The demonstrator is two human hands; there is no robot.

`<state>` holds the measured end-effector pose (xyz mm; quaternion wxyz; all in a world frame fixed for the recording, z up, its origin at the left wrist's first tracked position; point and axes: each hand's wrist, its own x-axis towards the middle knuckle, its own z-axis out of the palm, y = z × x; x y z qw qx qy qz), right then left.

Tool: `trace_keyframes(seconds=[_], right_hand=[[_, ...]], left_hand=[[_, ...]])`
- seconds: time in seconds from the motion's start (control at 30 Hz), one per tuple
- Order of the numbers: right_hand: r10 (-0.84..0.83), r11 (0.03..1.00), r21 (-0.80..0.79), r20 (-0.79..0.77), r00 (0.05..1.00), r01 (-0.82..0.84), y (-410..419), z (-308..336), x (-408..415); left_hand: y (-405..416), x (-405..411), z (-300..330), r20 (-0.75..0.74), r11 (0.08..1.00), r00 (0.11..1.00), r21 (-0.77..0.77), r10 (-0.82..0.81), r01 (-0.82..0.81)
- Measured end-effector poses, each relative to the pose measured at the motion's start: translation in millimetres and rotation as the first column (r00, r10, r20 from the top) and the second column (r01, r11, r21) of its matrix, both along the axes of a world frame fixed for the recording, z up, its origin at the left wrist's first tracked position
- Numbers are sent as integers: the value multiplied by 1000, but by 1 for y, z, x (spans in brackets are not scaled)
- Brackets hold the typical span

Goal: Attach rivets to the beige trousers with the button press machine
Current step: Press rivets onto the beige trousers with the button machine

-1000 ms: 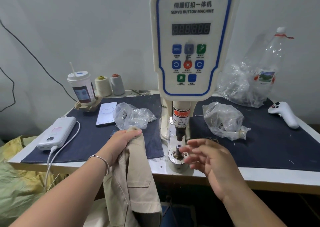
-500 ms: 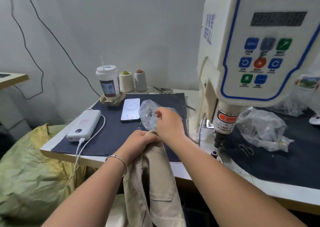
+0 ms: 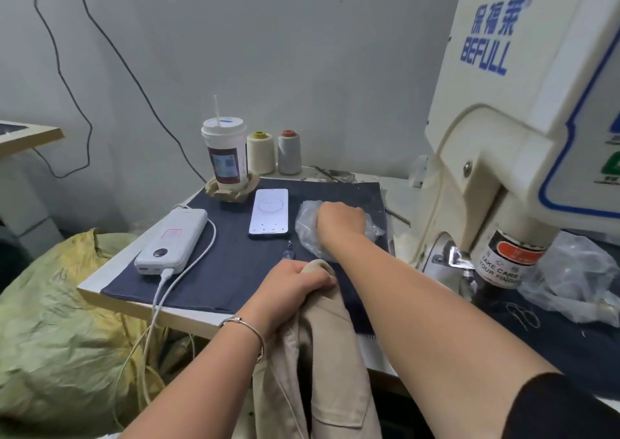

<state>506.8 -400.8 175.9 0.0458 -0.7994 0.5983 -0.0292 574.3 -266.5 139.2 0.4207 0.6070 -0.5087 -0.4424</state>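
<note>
Your left grip [image 3: 295,282] holds the trousers [image 3: 322,354] at the worktop [image 3: 134,307] edge; beyond it lies the bag [image 3: 307,234], phone [image 3: 269,216] left of that, machine [image 3: 516,129] right.

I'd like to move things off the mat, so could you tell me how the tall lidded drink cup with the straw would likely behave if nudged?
The tall lidded drink cup with the straw looks tall and narrow, so probably tippy. It sits in a crumpled beige holder, which may steady it. Its fill level is hidden, so its weight is uncertain.
</note>
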Motion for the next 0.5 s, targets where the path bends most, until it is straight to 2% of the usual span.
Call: trace_keyframes(seconds=[0.13, 0.3, 0.5], right_hand=[[-35, 998, 63, 38, 999, 33, 1, 1, 0], [-39, 998, 48, 92, 995, 34, 3, 2, -1], [-44, 999, 7, 87, 995, 43, 1, -3, 0]], left_hand=[[2, 1, 1, 7, 1000, 1000, 3, -6, 6], [2, 0, 2, 11, 1000, 1000, 2, -5, 5], [1, 1, 2, 8, 1000, 1000, 4, -16, 16]])
